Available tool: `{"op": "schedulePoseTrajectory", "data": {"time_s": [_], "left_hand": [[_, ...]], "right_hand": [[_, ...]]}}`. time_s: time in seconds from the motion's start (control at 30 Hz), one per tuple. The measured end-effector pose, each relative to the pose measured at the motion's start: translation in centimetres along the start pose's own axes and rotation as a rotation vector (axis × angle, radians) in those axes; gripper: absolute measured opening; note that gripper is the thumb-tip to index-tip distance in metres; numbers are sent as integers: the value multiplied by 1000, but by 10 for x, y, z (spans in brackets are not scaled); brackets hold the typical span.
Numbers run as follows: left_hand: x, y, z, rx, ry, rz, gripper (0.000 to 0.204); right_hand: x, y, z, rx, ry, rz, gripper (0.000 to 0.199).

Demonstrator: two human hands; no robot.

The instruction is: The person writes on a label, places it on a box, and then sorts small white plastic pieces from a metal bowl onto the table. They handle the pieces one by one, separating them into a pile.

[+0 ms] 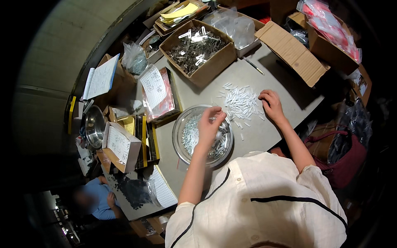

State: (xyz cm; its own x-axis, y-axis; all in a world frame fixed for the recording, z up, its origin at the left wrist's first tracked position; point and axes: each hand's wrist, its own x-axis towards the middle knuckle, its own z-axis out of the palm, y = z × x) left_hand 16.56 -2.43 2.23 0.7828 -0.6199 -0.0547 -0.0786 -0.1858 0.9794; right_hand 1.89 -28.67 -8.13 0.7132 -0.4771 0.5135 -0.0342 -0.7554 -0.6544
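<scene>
My left hand (pixel 211 124) is over a round metal bowl (pixel 176 140), its fingers bent in toward the thumb. Whatever the fingers hold, if anything, is too small to make out. Inside the bowl lie many small silvery metal pieces (pixel 190 134) and white tube-like pieces. Right of the bowl, a loose pile of short white tubes (pixel 242 101) spreads over the grey table (pixel 198 93). At the pile's right edge, my right hand (pixel 271 105) rests with curled fingers close to the tubes. Its fingertips partly hide what is between them.
An open cardboard box (pixel 198 74) of metal clips stands beyond the bowl. A pen (pixel 253 66) lies near it. Boxes with written papers (pixel 155 89) crowd the left, beside a second metal bowl (pixel 95 126). A person in blue (pixel 103 202) sits at the lower left.
</scene>
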Motion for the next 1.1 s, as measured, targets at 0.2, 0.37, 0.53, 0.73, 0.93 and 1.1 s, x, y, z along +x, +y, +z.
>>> {"op": "schedulePoseTrajectory", "data": {"time_s": [0.2, 0.37, 0.53, 0.73, 0.93, 1.1], "left_hand": [[-22, -42, -16, 614, -51, 263, 40], [-27, -43, -9, 696, -150, 253, 37], [-26, -48, -6, 716, -103, 278, 21], [-25, -61, -17, 281, 50, -90, 14], [-28, -45, -10, 522, 31, 76, 16], [-19, -43, 8, 738, 74, 207, 13]], "right_hand": [[-1, -1, 4, 27, 4, 40, 17], [-1, 0, 3, 31, 0, 43, 16], [-1, -2, 3, 33, 4, 41, 15], [-1, -2, 3, 31, 13, 27, 15], [-2, -1, 3, 30, 8, 45, 16], [-1, -2, 2, 15, 16, 20, 16]]}}
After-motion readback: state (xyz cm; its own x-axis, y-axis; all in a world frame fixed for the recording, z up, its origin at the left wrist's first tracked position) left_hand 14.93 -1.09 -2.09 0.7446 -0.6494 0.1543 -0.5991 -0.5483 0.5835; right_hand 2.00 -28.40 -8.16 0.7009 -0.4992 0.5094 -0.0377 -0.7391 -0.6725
